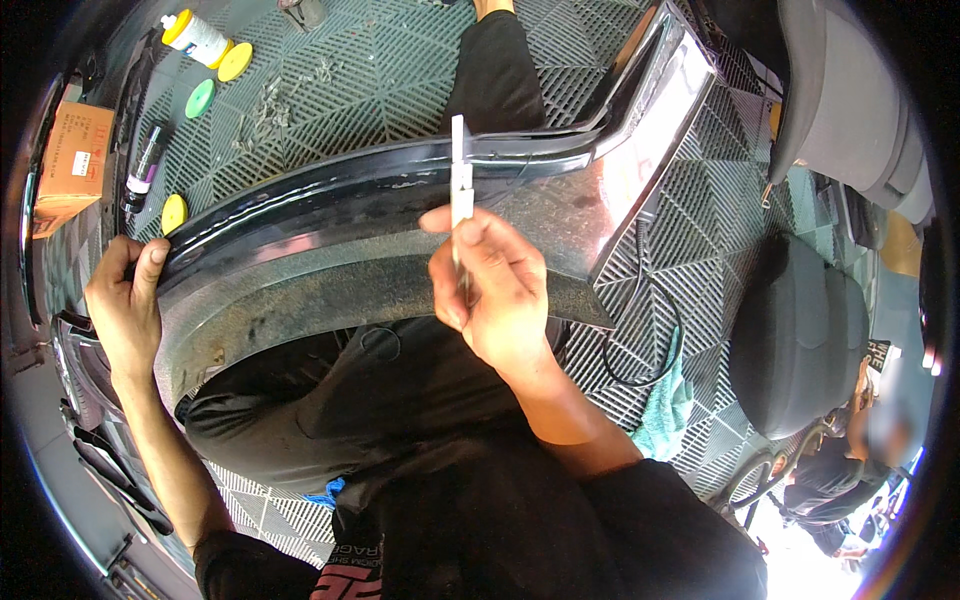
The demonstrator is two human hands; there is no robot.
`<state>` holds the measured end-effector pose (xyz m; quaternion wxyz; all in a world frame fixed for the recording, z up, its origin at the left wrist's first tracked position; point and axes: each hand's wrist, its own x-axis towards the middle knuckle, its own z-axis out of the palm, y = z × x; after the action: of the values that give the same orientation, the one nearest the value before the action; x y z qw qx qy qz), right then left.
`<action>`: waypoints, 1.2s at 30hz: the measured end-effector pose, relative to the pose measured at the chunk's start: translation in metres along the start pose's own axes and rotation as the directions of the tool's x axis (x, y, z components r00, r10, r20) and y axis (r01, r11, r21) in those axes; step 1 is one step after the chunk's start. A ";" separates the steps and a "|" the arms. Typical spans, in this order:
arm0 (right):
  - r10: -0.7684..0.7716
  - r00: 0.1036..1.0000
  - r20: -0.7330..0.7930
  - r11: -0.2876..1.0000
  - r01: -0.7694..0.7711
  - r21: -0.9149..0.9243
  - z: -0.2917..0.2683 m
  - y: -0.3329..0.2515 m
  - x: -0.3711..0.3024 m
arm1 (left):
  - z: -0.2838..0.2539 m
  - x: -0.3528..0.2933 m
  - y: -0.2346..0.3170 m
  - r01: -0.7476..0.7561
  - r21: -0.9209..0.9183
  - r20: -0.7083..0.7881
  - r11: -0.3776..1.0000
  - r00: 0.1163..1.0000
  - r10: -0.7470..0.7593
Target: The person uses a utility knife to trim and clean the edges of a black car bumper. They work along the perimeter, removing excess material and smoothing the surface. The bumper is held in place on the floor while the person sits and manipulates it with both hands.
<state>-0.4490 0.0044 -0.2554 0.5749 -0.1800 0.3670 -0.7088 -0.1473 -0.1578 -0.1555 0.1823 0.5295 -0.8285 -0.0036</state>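
Across my lap lies a long curved car body panel (330,240), glossy black along its far edge and dusty grey on the side nearer me. At the panel's left end, my left hand (130,295) grips the edge, thumb on top. My right hand (490,285) is closed around a slim, pale, stick-like tool (461,180) that points away from me, above the middle of the panel. Its exact kind does not show, and my fingers hide its lower part.
Polishing pads (200,98) and a white bottle with a yellow cap (195,40) are at the far left, near a cardboard box (75,165). Right of me lie a teal cloth (665,405) and a black cable (610,365). Car seats (795,340) stand farther right; another person sits behind.
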 end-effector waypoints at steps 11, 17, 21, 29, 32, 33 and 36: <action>-0.462 0.850 -0.251 0.845 0.336 -0.416 -0.059 -0.087 0.023 | -0.001 0.007 0.005 -0.040 0.050 0.111 0.998 0.993 0.034; -0.426 0.905 0.004 0.663 0.315 -0.679 -0.069 -0.159 0.037 | 0.015 0.009 -0.003 -0.035 0.112 0.097 0.993 0.995 0.025; -0.474 0.856 0.206 0.252 0.356 -0.900 -0.067 -0.190 0.045 | 0.027 0.008 -0.009 -0.077 0.072 0.020 0.994 0.997 0.076; -0.436 0.803 0.406 -0.065 0.422 -0.904 -0.065 -0.219 0.063 | 0.021 0.005 -0.010 -0.055 0.097 0.013 0.994 0.998 0.054; -0.453 0.758 0.470 -0.137 0.462 -0.876 -0.068 -0.218 0.067 | 0.024 0.003 -0.014 -0.038 0.095 0.022 0.995 0.999 0.036; -0.462 0.760 0.457 -0.119 0.457 -0.881 -0.069 -0.217 0.068 | 0.023 0.003 -0.014 -0.032 0.096 0.024 0.995 0.999 0.030; -0.483 0.761 0.432 -0.087 0.449 -0.889 -0.069 -0.217 0.070 | 0.025 0.001 -0.020 -0.063 0.096 0.000 0.993 0.998 0.063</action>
<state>-0.6631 -0.0251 -0.1556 0.0217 -0.6135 0.6551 -0.4405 -0.1379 -0.1722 -0.1826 0.1579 0.5112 -0.8438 0.0429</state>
